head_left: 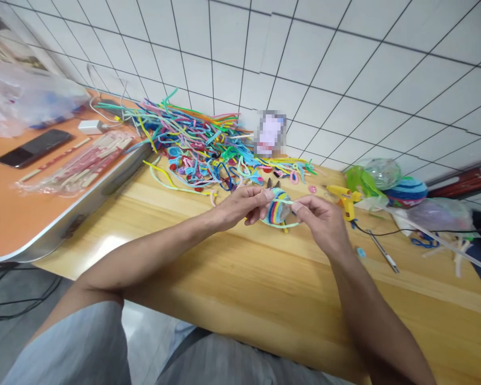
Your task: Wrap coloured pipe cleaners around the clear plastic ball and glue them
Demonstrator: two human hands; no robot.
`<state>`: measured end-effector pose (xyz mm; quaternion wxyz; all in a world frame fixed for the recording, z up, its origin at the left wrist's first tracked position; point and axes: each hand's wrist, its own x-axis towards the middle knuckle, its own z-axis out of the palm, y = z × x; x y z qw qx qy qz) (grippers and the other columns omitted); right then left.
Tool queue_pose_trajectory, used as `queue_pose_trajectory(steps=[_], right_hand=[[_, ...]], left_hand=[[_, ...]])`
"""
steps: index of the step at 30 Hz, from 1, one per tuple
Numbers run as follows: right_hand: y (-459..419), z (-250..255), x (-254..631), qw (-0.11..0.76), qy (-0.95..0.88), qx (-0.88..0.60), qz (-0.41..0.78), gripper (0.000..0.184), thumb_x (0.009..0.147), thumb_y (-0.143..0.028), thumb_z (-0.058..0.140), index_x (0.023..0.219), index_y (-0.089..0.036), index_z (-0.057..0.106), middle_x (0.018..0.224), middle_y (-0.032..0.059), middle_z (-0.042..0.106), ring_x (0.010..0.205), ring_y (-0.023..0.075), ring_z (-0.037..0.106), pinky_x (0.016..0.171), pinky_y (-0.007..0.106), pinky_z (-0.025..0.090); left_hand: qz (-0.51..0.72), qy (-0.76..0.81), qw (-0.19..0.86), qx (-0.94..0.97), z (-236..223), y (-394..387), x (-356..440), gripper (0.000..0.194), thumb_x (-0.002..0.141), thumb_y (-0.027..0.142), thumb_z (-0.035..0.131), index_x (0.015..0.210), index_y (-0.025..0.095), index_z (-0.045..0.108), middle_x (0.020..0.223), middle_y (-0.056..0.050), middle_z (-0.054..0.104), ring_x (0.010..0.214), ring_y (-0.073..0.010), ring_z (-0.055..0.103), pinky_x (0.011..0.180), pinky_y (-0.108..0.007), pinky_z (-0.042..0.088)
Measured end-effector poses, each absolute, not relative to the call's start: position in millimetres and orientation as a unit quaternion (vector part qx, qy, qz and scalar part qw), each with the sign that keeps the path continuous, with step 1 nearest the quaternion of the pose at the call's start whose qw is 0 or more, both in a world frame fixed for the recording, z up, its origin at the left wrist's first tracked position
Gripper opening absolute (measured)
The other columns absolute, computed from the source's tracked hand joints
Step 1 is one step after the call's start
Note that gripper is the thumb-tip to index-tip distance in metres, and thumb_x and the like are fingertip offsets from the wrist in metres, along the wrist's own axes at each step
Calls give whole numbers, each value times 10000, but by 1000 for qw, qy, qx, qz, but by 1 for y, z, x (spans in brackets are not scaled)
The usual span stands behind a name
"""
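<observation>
My left hand (250, 204) pinches a pale green pipe cleaner (282, 201) between thumb and fingers. A little to the right, my right hand (318, 216) grips the same pipe cleaner, and a short stretch runs taut between the two. Its loose part loops below. Right behind it is a round piece (278, 213) with yellow, blue and dark red stripes and a greyish, clear-looking side. Whether my left fingers touch that round piece or it rests on the table, I cannot tell. A dark-handled tool, partly hidden, lies just beyond it.
A tangled heap of colourful pipe cleaners (208, 139) lies along the tiled wall, beside a propped phone (270, 133). Rightward are a yellow glue gun (347, 200) with its cord, a pen (382, 251) and striped balls (405, 191). An orange table (8, 214) with bagged sticks adjoins on the left.
</observation>
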<state>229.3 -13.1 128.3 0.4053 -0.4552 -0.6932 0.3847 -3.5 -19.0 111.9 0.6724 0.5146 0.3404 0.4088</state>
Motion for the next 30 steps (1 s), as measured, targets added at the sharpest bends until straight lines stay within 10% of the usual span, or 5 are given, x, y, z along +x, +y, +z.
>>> queue_pose_trajectory(steps=[6,13,30], right_hand=[[-3,136,247,374,-723,-460,355,275,861,-520,864,785,-256,847,622,-12,659,562,132,478,535,285,352],[2,132,255,309,-759,-474,323,285,878,-540,857,814,-263,879,648,9,712,557,150,512,528,304,347],[6,154,282,216,-834,-458,221,186,950,-365,804,828,-238,862,758,2,817,703,172,694,681,311,431]], left_hand=[[310,323,701,555,104,-25,0,699,821,851,789,769,203,534,598,72,554,438,-48,446,436,-190,328],[297,453,464,701,100,-25,-9,374,1033,350,657,708,187,568,631,52,557,599,-89,496,605,-222,357],[262,436,327,797,100,-21,-17,387,1067,353,590,712,202,621,628,34,629,589,-116,572,652,-241,400]])
